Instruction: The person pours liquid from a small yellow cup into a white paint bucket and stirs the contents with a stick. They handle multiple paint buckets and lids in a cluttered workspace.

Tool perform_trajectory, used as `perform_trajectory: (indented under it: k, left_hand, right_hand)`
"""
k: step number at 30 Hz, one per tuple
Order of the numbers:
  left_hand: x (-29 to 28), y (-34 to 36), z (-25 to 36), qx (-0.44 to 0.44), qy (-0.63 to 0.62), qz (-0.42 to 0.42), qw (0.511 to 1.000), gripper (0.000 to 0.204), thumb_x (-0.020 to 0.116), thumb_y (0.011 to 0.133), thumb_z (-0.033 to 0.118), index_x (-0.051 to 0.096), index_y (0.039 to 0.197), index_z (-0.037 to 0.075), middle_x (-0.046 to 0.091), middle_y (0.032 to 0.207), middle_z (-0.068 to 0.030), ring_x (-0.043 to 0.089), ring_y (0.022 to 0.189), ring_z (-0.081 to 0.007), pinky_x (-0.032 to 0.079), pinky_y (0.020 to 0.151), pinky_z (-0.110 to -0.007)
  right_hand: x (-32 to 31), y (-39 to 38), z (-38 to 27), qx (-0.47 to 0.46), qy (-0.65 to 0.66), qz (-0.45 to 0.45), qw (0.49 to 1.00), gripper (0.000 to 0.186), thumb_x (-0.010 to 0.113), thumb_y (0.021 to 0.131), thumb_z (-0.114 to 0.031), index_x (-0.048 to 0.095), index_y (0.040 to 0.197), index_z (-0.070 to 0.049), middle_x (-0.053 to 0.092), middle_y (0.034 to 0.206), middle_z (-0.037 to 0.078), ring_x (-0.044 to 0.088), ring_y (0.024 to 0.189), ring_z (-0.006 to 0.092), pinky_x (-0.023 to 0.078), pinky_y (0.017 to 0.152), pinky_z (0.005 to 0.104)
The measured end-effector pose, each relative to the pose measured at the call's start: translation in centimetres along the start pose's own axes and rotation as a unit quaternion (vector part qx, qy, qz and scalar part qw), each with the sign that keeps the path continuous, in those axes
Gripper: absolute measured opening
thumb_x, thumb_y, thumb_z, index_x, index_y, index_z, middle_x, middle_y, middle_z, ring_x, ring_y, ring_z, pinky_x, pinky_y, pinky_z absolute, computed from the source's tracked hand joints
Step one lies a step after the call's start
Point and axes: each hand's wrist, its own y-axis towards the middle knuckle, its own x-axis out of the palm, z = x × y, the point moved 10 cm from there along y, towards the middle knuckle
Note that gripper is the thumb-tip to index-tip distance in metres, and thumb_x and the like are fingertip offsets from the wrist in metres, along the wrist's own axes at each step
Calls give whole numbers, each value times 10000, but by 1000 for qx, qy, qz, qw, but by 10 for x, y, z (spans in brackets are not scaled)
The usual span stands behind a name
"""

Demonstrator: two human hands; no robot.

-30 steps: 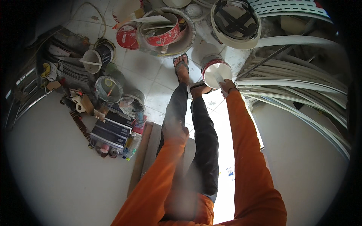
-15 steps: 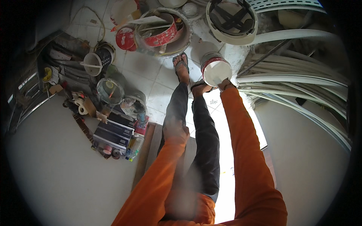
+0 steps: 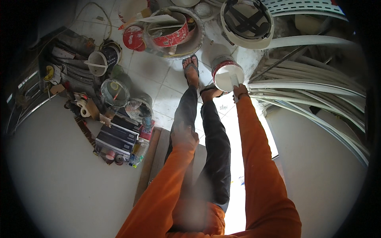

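Unmoved since before: white bucket is touched at its rim by right hand, grip indiscernible; left hand is rested, fingers spread, on thigh.

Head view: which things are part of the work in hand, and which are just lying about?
In hand:
- right hand at the rim of the small white bucket
- left hand resting on the knee

Lying about:
- white hard hat
- large basin of scraps
- red lid
- black case
- white conduit pipes
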Motion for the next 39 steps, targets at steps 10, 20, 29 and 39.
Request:
perform_trajectory:
  k: [10,20,29,39]
  left_hand:
    - [15,3,8,-2,9,-34,999,346,623,829,300,741,1095,112,573,1378,-165,547,1253,-430,459,1030,-564]
    - [14,0,-1,-34,23,-80,996,369,621,840,310,730,1135,116,550,1410,-162,517,1293,-428,448,1050,-559]
    - [17,0,-3,-38,42,-77,995,379,600,866,339,726,1173,156,528,1462,-121,507,1324,-410,447,1054,-566]
    - [17,2,-6,-47,46,-94,993,385,602,868,352,723,1185,171,537,1453,-113,511,1315,-399,461,1032,-560]
  right_hand:
    - [-42,49,12,-28,-128,107,986,451,622,970,-366,536,1325,-101,672,860,164,670,624,280,555,516,437]
    - [-1,4,-38,-83,-286,38,954,400,610,946,-309,649,1206,-7,722,979,167,727,748,280,597,588,445]
    - [0,-5,-24,-24,-173,90,981,437,594,956,-326,625,1291,-47,712,1097,219,689,1069,337,559,935,483]
    - [10,47,-20,-75,-277,79,955,439,607,898,-314,645,1266,-79,665,1286,221,639,1203,411,526,1015,484]
